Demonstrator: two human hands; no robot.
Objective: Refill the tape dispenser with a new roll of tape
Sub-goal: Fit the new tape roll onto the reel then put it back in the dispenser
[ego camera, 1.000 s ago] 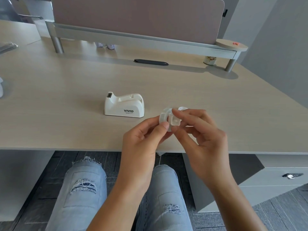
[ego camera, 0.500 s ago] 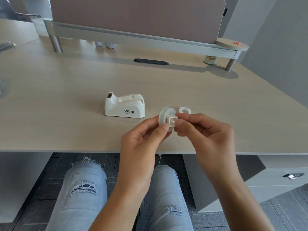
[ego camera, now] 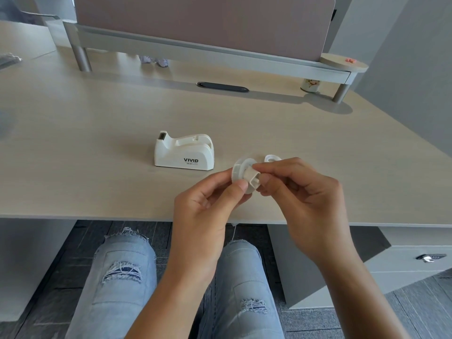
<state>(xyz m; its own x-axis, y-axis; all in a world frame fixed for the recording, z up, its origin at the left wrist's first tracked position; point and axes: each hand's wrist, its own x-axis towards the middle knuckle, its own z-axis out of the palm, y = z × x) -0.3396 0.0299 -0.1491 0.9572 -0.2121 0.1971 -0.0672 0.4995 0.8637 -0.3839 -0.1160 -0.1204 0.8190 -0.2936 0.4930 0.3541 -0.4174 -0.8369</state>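
A white tape dispenser [ego camera: 184,153] marked VIVID stands on the light wooden desk [ego camera: 97,133], its roll bay empty. Just right of it and nearer to me, my left hand [ego camera: 208,211] pinches a clear roll of tape [ego camera: 241,170] by its rim. My right hand [ego camera: 303,192] grips the white spindle core [ego camera: 254,179] that sits in the roll's centre hole. A second clear ring [ego camera: 272,158] lies flat on the desk behind my right hand, partly hidden by my fingers.
A grey monitor riser [ego camera: 195,48] with a pink divider panel spans the back of the desk. A dark cable slot [ego camera: 222,87] lies in front of it. A small patterned cup [ego camera: 310,85] stands under the riser's right end. A drawer unit [ego camera: 403,253] sits under the desk at right.
My right hand's fingers have curled in and shifted onto the white core, which now points out of the roll toward me. The ring behind has come more into sight.
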